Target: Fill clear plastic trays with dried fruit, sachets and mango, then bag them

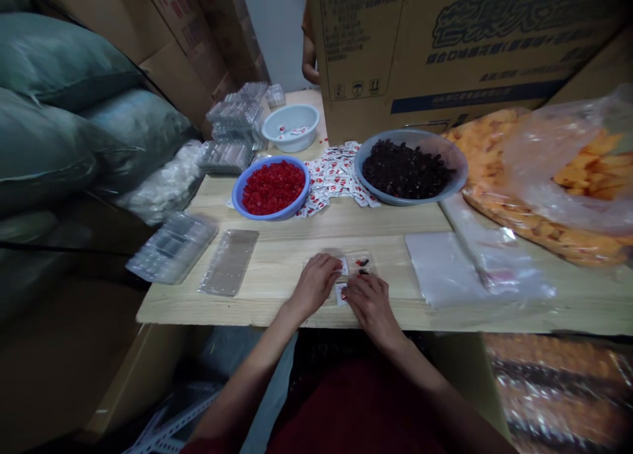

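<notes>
Near the table's front edge, a transparent compartment tray [374,263] lies mostly beneath my hands. Small red and black pieces [362,263] show in its far right part. My left hand [316,284] is closed with its fingertips on a small white printed packet [344,265] at the tray's middle. A second white packet [341,294] lies closer to me, touched by the thumb side of my right hand [370,302]. That hand's fingers are bent down over the tray's near right part, at a black piece [362,272]. What sits under its fingertips is partly hidden.
Behind the tray stand a bowl of red pieces [246,207], a pile of packets [336,170] and a bowl of black pieces [363,189]. Transparent trays [173,246] lie left, plastic bags [440,269] right. Another person's arm [309,55] shows beside the big carton [445,58].
</notes>
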`<state>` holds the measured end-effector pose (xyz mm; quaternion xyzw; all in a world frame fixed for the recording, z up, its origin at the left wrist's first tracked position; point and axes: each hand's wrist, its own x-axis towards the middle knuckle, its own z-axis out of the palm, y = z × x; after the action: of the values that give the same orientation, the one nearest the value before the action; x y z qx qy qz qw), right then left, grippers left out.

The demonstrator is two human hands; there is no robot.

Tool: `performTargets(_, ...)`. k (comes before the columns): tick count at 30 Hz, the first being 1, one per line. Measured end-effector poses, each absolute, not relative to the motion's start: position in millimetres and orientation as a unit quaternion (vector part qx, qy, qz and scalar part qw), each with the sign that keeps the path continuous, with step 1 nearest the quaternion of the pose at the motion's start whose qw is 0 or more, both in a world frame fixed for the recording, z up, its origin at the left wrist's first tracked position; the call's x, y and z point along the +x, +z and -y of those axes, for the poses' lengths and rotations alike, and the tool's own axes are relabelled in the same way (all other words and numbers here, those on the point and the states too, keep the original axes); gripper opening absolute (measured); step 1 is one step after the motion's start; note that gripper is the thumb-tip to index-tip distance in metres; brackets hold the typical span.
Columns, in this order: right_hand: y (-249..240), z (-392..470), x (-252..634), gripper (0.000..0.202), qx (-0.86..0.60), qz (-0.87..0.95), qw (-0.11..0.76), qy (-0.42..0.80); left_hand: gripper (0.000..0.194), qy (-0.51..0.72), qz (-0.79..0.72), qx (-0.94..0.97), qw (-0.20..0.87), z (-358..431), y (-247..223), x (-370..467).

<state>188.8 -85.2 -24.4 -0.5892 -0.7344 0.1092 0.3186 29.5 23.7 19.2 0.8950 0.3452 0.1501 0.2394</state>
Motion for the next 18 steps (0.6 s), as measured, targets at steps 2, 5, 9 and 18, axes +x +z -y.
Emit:
performTargets(2, -27, 81, 189, 0.017, -0.59, 0.735, 0.313, 0.116, 0.014, 0.157, -0.348, 0.892, 0.244, -30, 18, 29)
performTargets(5, -26, 73, 191, 0.015, -0.591, 0.738, 0.304, 0.114, 0.011, 0.125, -0.343, 0.898, 0.244, -39, 15, 34)
performTargets(9, -23, 67, 192, 0.011, -0.6, 0.73, 0.297, 0.135, 0.009, 0.075, -0.337, 0.903, 0.256, -47, 13, 42)
performTargets(18, 2, 65, 217, 0.017, -0.593, 0.698, 0.366, 0.165, 0.009, 0.148, -0.344, 0.874, 0.31, -48, 29, 41)
